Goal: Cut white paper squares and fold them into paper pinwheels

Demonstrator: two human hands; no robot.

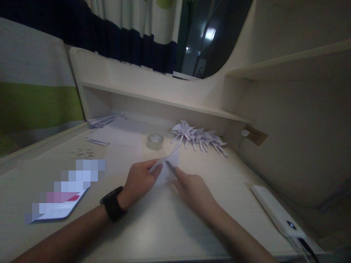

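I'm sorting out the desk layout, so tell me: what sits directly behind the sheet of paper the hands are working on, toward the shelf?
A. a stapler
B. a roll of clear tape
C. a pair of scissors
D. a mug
B: a roll of clear tape stands on the desk just beyond the white paper held by the left hand and right hand.

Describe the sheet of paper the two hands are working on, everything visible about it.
The paper is a small white sheet, thin and partly folded, lying on the pale wooden desk in front of the roll of clear tape. One narrow corner rises toward the tape. The left hand pinches its near left edge; the right hand presses its right side with a fingertip. Dim light hides any print or finer creases.
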